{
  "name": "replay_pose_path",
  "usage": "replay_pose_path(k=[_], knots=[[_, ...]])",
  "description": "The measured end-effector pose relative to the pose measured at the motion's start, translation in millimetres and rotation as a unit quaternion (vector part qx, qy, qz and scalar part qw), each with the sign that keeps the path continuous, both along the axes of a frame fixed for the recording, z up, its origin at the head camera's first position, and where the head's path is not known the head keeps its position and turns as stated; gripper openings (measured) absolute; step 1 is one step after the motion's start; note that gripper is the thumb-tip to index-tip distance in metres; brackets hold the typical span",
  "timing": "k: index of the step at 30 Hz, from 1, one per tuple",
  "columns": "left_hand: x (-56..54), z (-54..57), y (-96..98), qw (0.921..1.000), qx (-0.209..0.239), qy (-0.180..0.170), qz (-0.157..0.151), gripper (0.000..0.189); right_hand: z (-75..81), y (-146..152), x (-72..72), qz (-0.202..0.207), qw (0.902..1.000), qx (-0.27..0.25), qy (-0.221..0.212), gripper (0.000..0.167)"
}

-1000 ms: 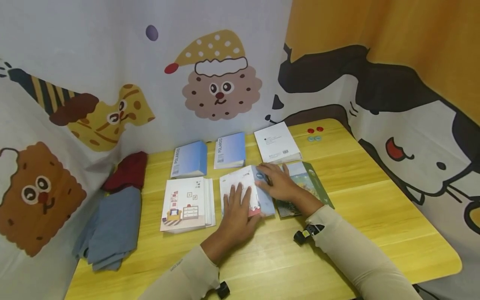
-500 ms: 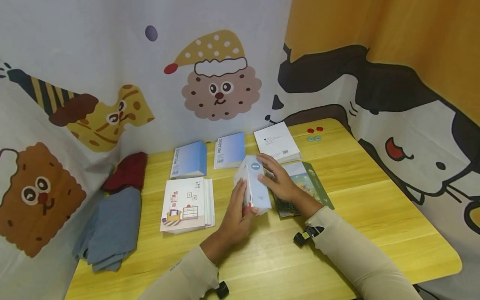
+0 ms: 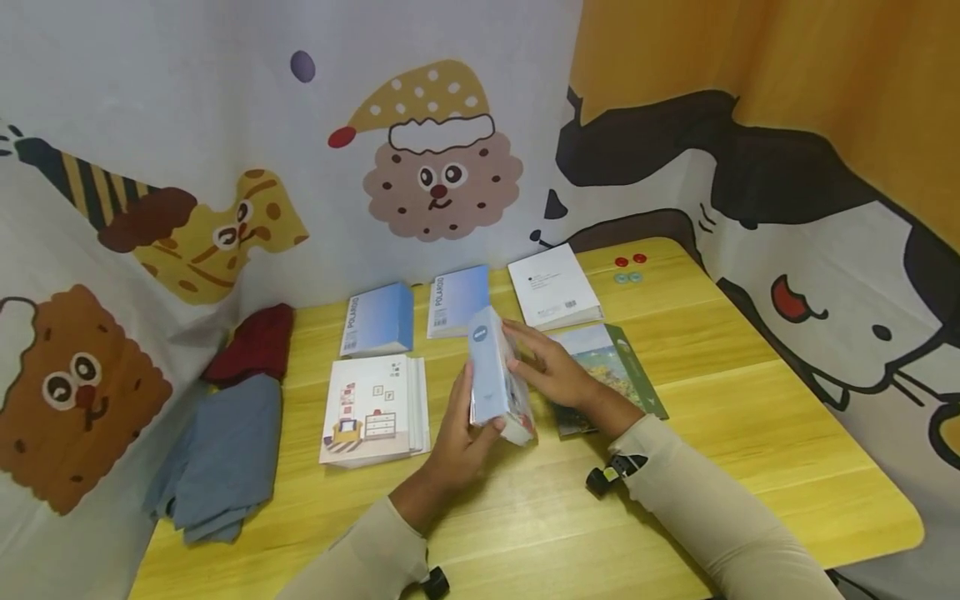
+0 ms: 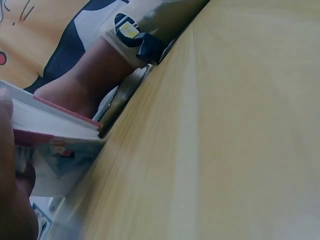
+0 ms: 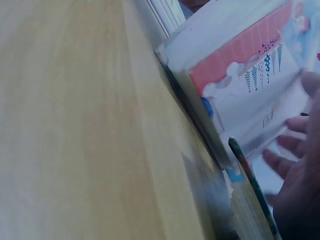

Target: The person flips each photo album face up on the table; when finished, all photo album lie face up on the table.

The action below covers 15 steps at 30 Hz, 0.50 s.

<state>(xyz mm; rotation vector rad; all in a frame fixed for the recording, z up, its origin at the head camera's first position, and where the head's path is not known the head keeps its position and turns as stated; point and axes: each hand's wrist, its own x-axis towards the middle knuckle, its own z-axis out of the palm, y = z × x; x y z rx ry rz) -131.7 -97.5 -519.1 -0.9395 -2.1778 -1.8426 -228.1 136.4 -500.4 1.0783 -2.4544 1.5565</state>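
Note:
A thick photo album (image 3: 491, 377) with a pale blue spine and white, illustrated covers stands tilted over the middle of the table, spine facing up and left. My left hand (image 3: 456, 437) grips its left side, the thumb at the lower end of the spine. My right hand (image 3: 557, 373) is at the other cover, fingers extended along it. In the right wrist view, pink and white artwork with bunting shows on the album (image 5: 250, 85), beside the spread right fingers. The left wrist view shows the page edges of the album (image 4: 55, 117) by the left thumb.
An illustrated white album (image 3: 367, 408) lies to the left, and a green landscape-covered one (image 3: 615, 367) to the right. Behind are two blue POLAROID albums (image 3: 382, 317) (image 3: 459, 302) and a white one (image 3: 555, 287). Folded grey cloth (image 3: 228, 458) and red and blue buttons (image 3: 628, 268) sit farther out.
The album was lying flatter under both hands; it has been lifted onto its edge and turned, its spine swinging from right to left. The left hand moved from the cover to the spine side.

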Motion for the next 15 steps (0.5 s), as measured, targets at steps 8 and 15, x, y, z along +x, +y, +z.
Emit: replay_pose_path(k=[8, 15], knots=[[10.1, 3.3, -16.7, 0.9915, -0.01, -0.107, 0.074, 0.097, 1.4, -1, 3.0, -0.07, 0.9717, 0.226, 0.001, 0.071], [17.7, 6.3, -22.5, 0.9896, 0.041, -0.111, 0.082, 0.091, 3.2, -1, 6.7, -0.086, 0.9555, 0.282, 0.005, 0.073]])
